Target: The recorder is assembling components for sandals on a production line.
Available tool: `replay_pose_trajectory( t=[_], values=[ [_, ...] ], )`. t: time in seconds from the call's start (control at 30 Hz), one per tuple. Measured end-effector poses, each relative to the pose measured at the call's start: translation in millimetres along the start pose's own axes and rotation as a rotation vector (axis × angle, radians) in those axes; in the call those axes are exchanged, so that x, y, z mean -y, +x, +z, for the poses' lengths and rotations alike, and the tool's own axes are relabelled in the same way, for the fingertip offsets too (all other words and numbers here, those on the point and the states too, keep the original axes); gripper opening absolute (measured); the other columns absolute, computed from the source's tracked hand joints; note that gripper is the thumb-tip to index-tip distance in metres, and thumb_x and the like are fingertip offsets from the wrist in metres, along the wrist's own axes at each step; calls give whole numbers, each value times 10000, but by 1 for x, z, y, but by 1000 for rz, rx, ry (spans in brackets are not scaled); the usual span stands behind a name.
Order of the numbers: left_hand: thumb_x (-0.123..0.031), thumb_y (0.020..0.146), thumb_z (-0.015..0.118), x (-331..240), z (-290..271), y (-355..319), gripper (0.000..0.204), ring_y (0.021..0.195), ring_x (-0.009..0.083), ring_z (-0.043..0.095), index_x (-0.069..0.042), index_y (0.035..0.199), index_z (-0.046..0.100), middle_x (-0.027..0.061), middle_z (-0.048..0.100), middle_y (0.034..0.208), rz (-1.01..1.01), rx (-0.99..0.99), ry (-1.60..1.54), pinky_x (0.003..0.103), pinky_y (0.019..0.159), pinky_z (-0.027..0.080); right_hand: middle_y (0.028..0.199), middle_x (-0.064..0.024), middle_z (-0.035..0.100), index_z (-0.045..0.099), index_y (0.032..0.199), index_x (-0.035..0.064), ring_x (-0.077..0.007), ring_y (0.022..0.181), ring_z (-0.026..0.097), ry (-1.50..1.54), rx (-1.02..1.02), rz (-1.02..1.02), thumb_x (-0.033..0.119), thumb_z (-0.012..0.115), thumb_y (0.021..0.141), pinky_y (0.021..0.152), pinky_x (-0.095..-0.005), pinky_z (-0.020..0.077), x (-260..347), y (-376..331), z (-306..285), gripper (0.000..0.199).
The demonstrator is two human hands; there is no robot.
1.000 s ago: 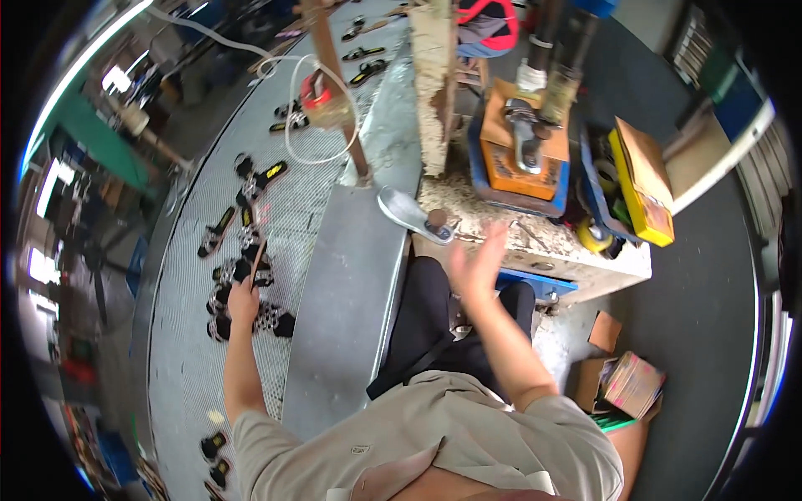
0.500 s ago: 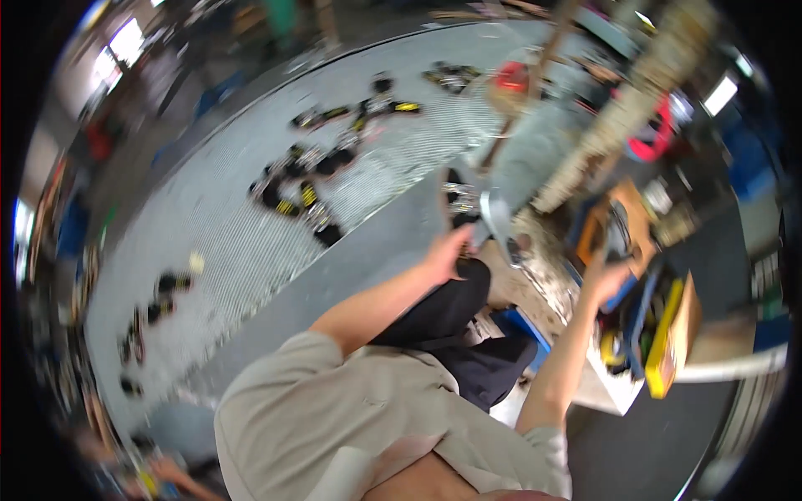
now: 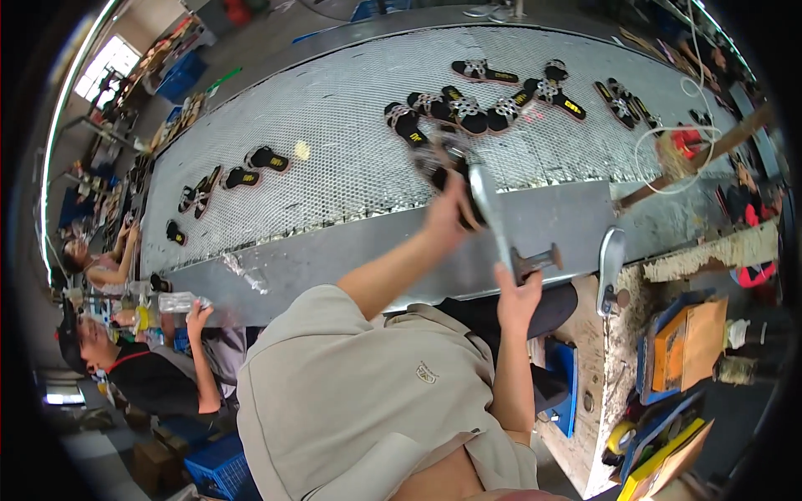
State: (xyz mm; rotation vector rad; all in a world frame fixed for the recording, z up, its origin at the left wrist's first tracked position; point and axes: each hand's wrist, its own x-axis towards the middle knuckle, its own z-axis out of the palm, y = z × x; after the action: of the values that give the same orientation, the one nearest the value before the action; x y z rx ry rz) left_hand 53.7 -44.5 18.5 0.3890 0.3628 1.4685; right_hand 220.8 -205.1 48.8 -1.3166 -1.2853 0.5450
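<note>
Since a second ago the left hand [image 3: 443, 219] has left the belt [image 3: 334, 142], clutching a sandal [image 3: 455, 179] at twelve o'clock; right hand [image 3: 516, 294] grips the metal last [image 3: 493, 221].

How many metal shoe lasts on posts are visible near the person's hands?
2. One shoe last is between the left hand and right hand; the other last stands on the bench edge, further right. More may be hidden.

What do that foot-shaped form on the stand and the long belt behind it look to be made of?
The foot-shaped form looks like bare metal: silvery grey with a dull shine. The belt seems to be wire mesh, judging by its fine grid pattern and pale grey glint.
</note>
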Motion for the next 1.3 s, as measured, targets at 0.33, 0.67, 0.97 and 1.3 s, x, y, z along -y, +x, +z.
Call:
replay_pose_trajectory(
  t=[0.33,0.67,0.97,1.3],
  values=[
    [-689,1075,395,-92,-142,38,843,1214,275,629,31,1508,467,160,612,1394,492,-575,170,381,1036,517,1122,-160,714,594,1285,-46,-248,1023,701,-91,131,115,238,869,819,936,-378,541,-15,-19,9,611],
    [-655,1098,326,110,65,-25,680,1050,255,697,-84,1390,553,102,698,1186,-327,256,176,430,970,573,1204,-231,703,524,1350,-49,-367,1098,709,-179,-269,37,253,860,842,979,-433,535,-9,33,-14,680],
    [-608,1099,413,172,126,-14,639,1082,243,711,-49,1342,605,133,726,1203,-538,603,271,405,972,576,1178,-251,708,596,1303,-62,-356,1107,711,-175,-596,-25,218,867,808,977,-446,543,-20,55,-78,629],
    [-447,1111,499,145,115,92,603,1346,277,544,-64,1575,475,162,573,1483,52,460,907,454,1156,416,1201,-234,702,523,1307,-42,-303,1114,689,-196,-901,36,223,824,860,994,-404,519,-4,73,-228,601]
  ],
)
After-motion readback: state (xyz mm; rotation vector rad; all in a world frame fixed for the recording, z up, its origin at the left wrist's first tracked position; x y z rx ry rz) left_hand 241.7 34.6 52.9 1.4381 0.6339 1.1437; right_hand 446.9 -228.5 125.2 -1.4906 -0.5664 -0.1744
